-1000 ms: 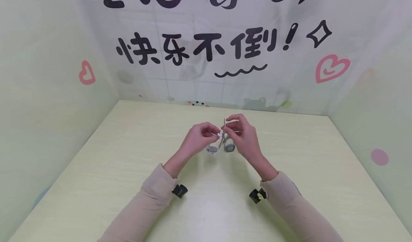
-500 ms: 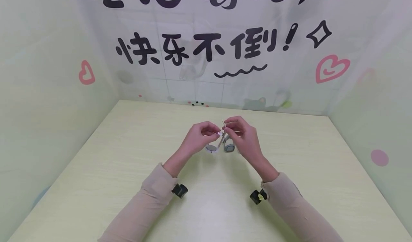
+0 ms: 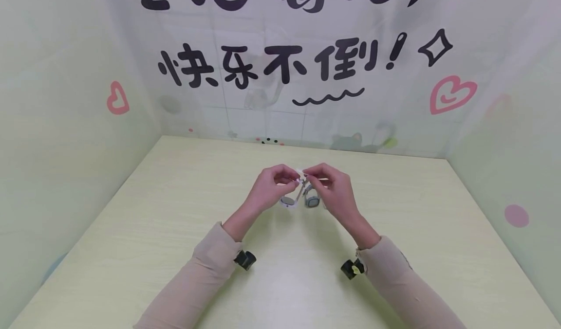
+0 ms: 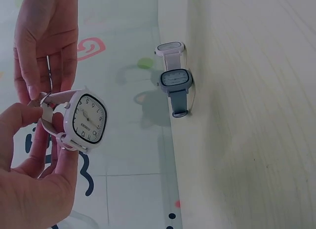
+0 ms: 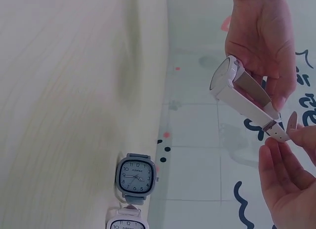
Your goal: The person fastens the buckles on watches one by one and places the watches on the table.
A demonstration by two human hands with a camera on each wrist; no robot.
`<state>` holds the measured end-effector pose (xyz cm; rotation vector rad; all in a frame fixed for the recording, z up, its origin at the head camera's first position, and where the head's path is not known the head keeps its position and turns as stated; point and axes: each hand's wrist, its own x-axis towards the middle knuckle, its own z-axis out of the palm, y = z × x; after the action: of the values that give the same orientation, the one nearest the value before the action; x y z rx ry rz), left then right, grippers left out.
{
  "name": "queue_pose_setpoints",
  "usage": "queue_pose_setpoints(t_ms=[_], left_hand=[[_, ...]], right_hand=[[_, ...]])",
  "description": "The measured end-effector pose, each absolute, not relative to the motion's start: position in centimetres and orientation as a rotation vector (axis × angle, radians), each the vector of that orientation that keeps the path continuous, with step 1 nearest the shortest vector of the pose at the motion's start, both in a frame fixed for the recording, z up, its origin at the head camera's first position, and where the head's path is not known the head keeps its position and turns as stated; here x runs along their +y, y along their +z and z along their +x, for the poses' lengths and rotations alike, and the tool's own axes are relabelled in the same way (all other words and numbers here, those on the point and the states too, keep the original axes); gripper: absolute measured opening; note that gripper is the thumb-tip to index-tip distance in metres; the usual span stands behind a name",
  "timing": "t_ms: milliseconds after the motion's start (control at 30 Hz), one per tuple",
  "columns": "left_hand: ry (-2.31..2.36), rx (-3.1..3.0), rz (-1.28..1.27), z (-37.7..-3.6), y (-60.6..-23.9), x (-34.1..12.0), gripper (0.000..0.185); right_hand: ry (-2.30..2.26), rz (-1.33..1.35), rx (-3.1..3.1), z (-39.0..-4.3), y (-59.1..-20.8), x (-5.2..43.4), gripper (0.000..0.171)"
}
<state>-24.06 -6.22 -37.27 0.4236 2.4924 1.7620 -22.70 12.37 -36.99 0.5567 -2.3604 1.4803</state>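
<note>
Both hands hold a white wristwatch (image 4: 89, 118) in the air above the table, its dial hanging below the fingers and its strap looped back. My left hand (image 3: 269, 188) pinches the strap near the metal buckle (image 5: 269, 125). Thumb and fingers of my right hand (image 3: 335, 188) grip the free strap end (image 5: 292, 121) beyond the buckle, where the band is bent. A grey-blue wristwatch (image 5: 136, 174) rests on the table just behind the hands. Beside it stands a second white wristwatch (image 4: 170, 47), largely covered by my right hand in the head view.
The pale wooden table (image 3: 175, 231) ends at a printed cloth wall (image 3: 263, 119) at the back. Similar cloth panels rise at the left and right sides. A small black camera (image 3: 352, 268) sits at each sleeve cuff.
The strap end at my right fingertips stood upright, then tipped left, and now lies folded lower toward my left fingers. My right hand has come down slightly; the left has hardly moved.
</note>
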Motion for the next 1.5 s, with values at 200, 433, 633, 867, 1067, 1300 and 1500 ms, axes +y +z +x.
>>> queue_pose_setpoints(t_ms=[200,433,633,867,1067,1300,1500], left_hand=[[1.787,2.476,0.404,-24.01,-37.13,-6.28,0.019],[1.795,2.469,0.432,-24.06,-37.10,-6.41,0.018],[1.787,2.479,0.440,-24.16,-37.13,-6.51,0.017],[1.784,2.480,0.428,-24.11,-37.00,-6.52,0.016],[1.770,2.488,0.431,-24.13,-37.04,-6.48,0.016],[1.760,2.504,0.454,-24.24,-37.21,-6.46,0.015],[1.746,2.506,0.463,-24.11,-37.14,-6.36,0.015]], right_hand=[[1.507,0.556,-2.365,-22.61,-37.19,12.43,0.011],[1.537,0.565,-2.349,-22.56,-37.32,12.44,0.010],[1.510,0.575,-2.337,-22.57,-37.34,12.44,0.011],[1.408,0.569,-2.394,-22.59,-37.22,12.52,0.011],[1.365,0.584,-2.418,-22.59,-37.04,12.58,0.011],[1.320,0.586,-2.449,-22.48,-36.75,12.66,0.011],[1.258,0.587,-2.472,-22.37,-36.56,12.77,0.010]])
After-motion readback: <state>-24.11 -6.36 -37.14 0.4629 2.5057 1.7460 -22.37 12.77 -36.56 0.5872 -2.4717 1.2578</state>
